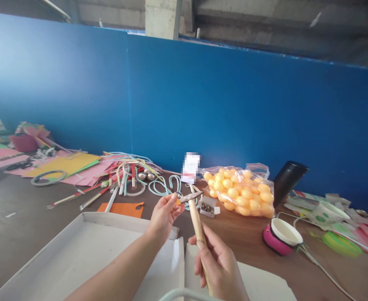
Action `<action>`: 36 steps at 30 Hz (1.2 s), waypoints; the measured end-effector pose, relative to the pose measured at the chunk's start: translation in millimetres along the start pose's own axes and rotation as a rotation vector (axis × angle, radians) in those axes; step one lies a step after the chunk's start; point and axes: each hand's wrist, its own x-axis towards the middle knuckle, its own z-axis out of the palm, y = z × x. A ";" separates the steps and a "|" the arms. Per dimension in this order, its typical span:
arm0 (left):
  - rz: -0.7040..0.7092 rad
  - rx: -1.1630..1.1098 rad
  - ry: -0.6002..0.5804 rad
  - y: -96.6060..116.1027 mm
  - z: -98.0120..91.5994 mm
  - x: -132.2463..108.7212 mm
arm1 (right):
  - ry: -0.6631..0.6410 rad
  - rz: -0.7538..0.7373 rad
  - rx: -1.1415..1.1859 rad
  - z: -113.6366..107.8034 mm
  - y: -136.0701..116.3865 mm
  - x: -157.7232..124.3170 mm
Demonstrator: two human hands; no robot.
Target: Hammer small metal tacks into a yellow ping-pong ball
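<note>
My right hand [217, 261] is closed around the wooden handle of a small hammer [196, 219], which points up and away from me; its metal head [190, 196] lies crosswise at the top. My left hand [164, 215] is pinched at the hammer's head, fingertips pressed on a small orange piece with a tiny metal part that I cannot make out. Both hands hover above a shallow white cardboard tray [86, 246] at the near edge of the brown table [240, 234].
A clear bag of orange balls [242, 192] lies behind the hands, beside a small open box of metal bits [208, 206]. Coloured straws, cords and paper sheets [71, 165] spread at left. A black cylinder [287, 179], a pink-and-white bowl [281, 236] and paper cups stand at right. A blue wall [203, 96] backs the table.
</note>
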 end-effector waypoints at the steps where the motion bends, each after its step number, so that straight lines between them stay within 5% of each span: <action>1: 0.000 0.000 0.003 0.2 0.1 -0.1 | 0.006 -0.004 0.006 0.3 0.1 0.1; 36: 0.006 -0.013 0.036 -1.7 -0.4 0.4 | -0.005 -0.023 -0.003 3.2 3.2 -0.2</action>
